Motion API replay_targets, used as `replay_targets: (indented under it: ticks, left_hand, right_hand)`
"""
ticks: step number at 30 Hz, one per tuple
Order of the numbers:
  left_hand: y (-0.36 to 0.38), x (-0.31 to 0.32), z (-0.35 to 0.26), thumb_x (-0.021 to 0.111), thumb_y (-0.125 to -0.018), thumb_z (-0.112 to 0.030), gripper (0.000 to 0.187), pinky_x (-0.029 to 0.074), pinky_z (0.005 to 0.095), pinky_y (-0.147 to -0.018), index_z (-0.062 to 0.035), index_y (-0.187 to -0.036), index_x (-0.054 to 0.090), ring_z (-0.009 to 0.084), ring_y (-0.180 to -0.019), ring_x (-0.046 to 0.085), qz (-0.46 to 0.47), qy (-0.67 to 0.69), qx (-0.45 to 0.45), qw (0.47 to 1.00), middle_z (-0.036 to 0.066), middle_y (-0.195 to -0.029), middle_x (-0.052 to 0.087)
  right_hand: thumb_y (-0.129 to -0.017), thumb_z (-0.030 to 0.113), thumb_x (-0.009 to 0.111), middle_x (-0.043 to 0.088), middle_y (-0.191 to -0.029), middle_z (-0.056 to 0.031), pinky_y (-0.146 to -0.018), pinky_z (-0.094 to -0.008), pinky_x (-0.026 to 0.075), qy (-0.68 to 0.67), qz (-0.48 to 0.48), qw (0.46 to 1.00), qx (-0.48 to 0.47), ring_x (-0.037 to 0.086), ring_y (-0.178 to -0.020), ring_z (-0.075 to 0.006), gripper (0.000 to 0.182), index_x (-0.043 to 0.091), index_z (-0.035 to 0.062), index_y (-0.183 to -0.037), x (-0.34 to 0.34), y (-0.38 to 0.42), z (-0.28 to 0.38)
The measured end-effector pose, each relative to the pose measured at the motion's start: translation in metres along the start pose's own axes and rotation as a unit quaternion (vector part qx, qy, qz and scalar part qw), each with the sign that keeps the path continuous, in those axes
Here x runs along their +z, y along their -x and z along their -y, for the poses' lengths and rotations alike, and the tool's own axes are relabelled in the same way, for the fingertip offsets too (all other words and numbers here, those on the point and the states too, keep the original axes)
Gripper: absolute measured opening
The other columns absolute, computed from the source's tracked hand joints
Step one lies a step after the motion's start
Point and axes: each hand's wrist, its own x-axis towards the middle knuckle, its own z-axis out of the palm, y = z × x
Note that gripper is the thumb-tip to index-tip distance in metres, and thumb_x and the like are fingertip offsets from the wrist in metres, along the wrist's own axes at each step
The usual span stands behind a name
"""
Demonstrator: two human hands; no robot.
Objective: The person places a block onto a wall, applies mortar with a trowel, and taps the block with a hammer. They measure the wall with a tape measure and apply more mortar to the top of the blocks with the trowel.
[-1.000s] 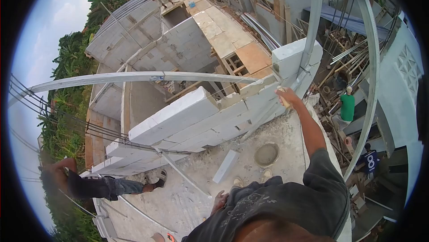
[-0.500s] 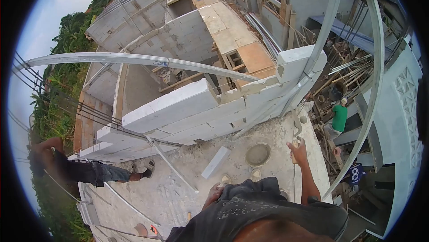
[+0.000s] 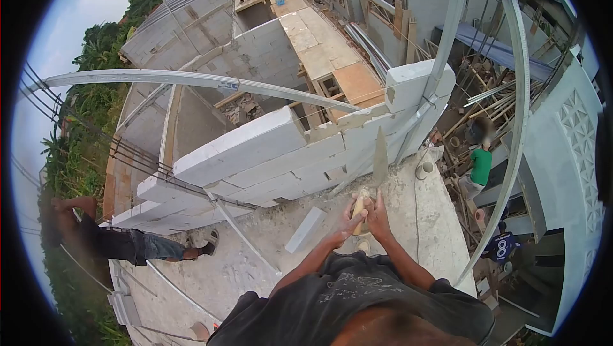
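In front of my body, a trowel (image 3: 380, 157) points upward, its long tapering grey blade above my hands. My left hand (image 3: 348, 217) is closed around the side of its pale handle. My right hand (image 3: 378, 216) closes on the handle from the other side, fingers pointing up. Both hands cover most of the floor spot behind them. A white block (image 3: 306, 230) lies on the concrete floor to the left of my hands. Ahead stands a low wall of white blocks (image 3: 268, 157).
Metal bars (image 3: 242, 234) lean across the floor on the left. A person in dark clothes (image 3: 121, 244) stands at far left. A small pot (image 3: 424, 170) sits near the floor's right edge, beyond which a person in green (image 3: 480, 166) is lower down.
My right hand has moved left with the trowel, from the side to the front of my body. My left hand has risen to meet it, and the round mortar container is now hidden.
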Motion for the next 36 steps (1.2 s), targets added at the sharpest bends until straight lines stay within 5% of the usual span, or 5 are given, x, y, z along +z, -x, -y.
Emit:
replay_targets:
  ticks: [13,21,27,31,36]
  left_hand:
    - [0.107,-0.146,0.064,0.076,-0.08,-0.045,0.102,0.045,0.0334,-0.055,-0.0019,-0.155,0.021,0.0168,-0.057,0.058,-0.316,-0.345,-0.075,0.881,0.006,-0.067,0.059]
    - [0.1,-0.137,0.054,0.078,-0.08,-0.041,0.102,0.044,0.033,-0.052,0.0006,-0.154,0.022,0.0154,-0.054,0.055,-0.306,-0.267,-0.082,0.91,0.006,-0.067,0.059]
    - [0.062,-0.089,0.029,0.079,-0.081,-0.035,0.1,0.041,0.0288,-0.054,-0.0033,-0.156,0.02,0.01,-0.061,0.053,-0.219,-0.246,-0.031,0.944,0.005,-0.07,0.059]
    - [0.056,-0.06,0.0,0.079,-0.083,-0.032,0.099,0.039,0.0273,-0.057,-0.0046,-0.156,0.019,0.0086,-0.065,0.051,-0.179,-0.203,-0.004,0.963,0.001,-0.072,0.059]
    - [0.075,-0.048,-0.005,0.08,-0.083,-0.031,0.1,0.04,0.0269,-0.057,-0.0027,-0.156,0.018,0.008,-0.065,0.049,-0.187,-0.179,0.005,0.966,0.001,-0.072,0.058]
  right_hand:
    - [-0.087,0.062,0.06,0.038,-0.148,-0.0309,-0.108,-0.047,0.039,0.105,-0.068,0.788,0.603,0.043,-0.135,-0.0422,0.104,0.017,-0.0063,-0.153,-0.236,0.231,-0.289]
    - [-0.085,0.077,0.049,0.034,-0.154,-0.0244,-0.107,-0.0565,0.037,-0.183,0.007,0.766,0.616,0.039,-0.137,-0.0434,0.106,0.021,0.0025,-0.155,-0.185,0.209,-0.273]
    - [-0.092,0.072,0.045,0.029,-0.159,-0.0166,-0.112,-0.0581,0.03,-0.396,-0.095,0.907,0.104,0.038,-0.138,-0.04,0.092,0.01,0.0191,-0.16,-0.187,0.008,-0.015]
    - [-0.095,0.063,0.048,0.034,-0.158,-0.0141,-0.104,-0.056,0.038,-0.094,-0.002,0.953,0.287,0.047,-0.128,-0.0337,0.089,0.001,0.0253,-0.16,-0.174,0.007,-0.083]
    - [-0.092,0.065,0.052,0.035,-0.156,-0.0167,-0.099,-0.0543,0.042,0.04,0.026,0.823,0.566,0.05,-0.123,-0.0318,0.088,0.02,0.0167,-0.158,-0.196,0.182,-0.307]
